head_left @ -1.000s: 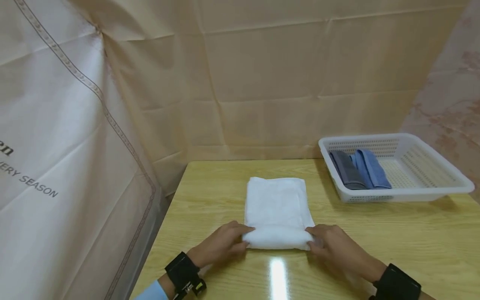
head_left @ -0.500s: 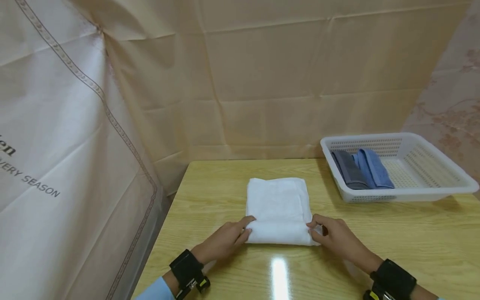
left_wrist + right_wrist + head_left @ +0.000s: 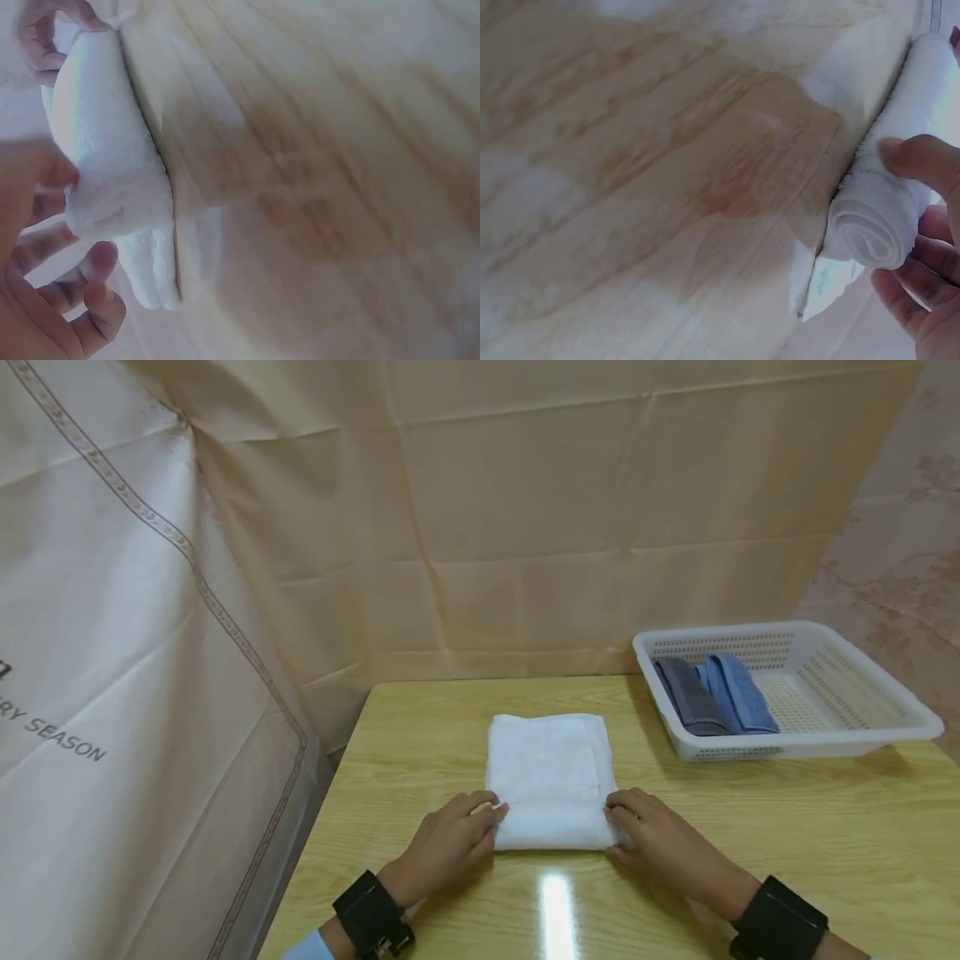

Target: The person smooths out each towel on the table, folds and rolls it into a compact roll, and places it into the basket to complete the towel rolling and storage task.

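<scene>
A white towel (image 3: 550, 758) lies on the wooden table with its near end rolled up and its far part flat. My left hand (image 3: 448, 837) holds the left end of the roll (image 3: 555, 825), its thumb (image 3: 56, 166) against the cloth in the left wrist view. At the other end my right hand (image 3: 663, 847) grips the roll, the thumb (image 3: 915, 159) on top and the fingers curled at the far side. Spiral layers show at the roll's right end (image 3: 868, 234) in the right wrist view.
A white plastic basket (image 3: 862, 739) stands at the back right of the table (image 3: 420, 735). Inside, against its left wall, lie a folded dark grey towel (image 3: 690, 697) and a folded blue towel (image 3: 738, 693). Beige cloth (image 3: 510, 527) hangs behind the table.
The roll has moved slightly away from me along the flat part of the towel. Both hands have shifted forward with it, and their fingers have changed their hold on its ends.
</scene>
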A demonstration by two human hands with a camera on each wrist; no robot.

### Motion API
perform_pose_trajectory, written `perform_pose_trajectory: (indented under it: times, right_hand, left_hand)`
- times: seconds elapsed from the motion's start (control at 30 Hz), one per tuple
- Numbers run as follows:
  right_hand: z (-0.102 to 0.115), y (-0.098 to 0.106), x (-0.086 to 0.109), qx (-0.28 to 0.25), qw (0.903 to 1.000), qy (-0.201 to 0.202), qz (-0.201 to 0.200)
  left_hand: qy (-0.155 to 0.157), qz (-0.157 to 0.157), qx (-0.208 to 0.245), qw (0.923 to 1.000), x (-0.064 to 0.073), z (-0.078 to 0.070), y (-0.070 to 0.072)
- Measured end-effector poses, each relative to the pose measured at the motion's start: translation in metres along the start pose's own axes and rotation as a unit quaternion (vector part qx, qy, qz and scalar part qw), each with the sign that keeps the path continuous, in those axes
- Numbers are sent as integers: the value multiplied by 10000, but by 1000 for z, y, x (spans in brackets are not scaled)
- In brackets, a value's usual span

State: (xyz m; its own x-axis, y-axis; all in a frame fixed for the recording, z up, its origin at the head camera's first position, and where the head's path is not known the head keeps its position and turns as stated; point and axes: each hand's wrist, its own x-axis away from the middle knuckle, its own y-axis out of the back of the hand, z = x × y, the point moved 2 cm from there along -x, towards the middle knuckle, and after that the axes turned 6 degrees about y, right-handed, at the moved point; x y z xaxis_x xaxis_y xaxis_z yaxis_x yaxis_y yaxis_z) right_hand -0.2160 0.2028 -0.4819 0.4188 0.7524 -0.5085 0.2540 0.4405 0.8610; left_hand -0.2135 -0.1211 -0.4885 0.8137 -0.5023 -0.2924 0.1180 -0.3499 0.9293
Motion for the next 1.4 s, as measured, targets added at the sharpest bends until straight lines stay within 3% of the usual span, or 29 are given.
perform_pose_trajectory:
  times: [0.13, 0.27, 0.37, 0.47, 0.57, 0.63, 0.77, 0.87, 0.93, 1.0, 1.1, 1.2, 1.3, 1.4]
  right_hand:
    - [2, -4, 0, 236, 9997, 68, 21]
    - [2, -5, 0, 255, 9996, -117, 91]
    - [0, -3, -1, -143, 9981, -512, 316]
    - [-5, 0, -4, -754, 9904, -947, 665]
    - [-12, 2, -7, -1449, 9737, -1416, 1038]
    - [-16, 2, -8, -1983, 9558, -1805, 1208]
    - [-22, 2, -7, -2967, 9168, -2399, 1178]
    - [-22, 1, -7, -3359, 9058, -2393, 969]
    - [-21, 1, -7, -3346, 9095, -2330, 809]
    - [-19, 2, -7, -3133, 9201, -2238, 725]
    - [-13, 4, -6, -2270, 9529, -1910, 624]
    - [-4, 7, -2, -1118, 9813, -1450, 594]
    - [2, 9, 2, -314, 9927, -1019, 570]
    - [6, 7, 3, -64, 9975, -522, 472]
  left_hand:
    - [-239, 21, -345, 9991, 0, 0, 2]
    - [-311, 61, -486, 9983, -2, 1, 1]
    - [-324, 18, -325, 9989, -3, 3, -1]
    - [-189, 102, 34, 9998, -4, 5, -3]
    - [86, 327, 494, 9982, -4, 8, -4]
    - [329, 496, 916, 9940, -5, 10, -5]
    - [742, 769, 1874, 9765, -9, 14, -6]
    - [949, 808, 2287, 9655, -10, 16, -5]
    - [959, 661, 2310, 9660, -10, 17, -5]
    - [855, 442, 2029, 9745, -8, 17, -3]
    - [587, 160, 1531, 9863, -5, 16, -1]
    - [317, 185, 1032, 9940, -2, 15, 1]
    - [154, 321, 703, 9969, 1, 15, 2]
    - [111, 379, 605, 9974, 3, 15, 2]
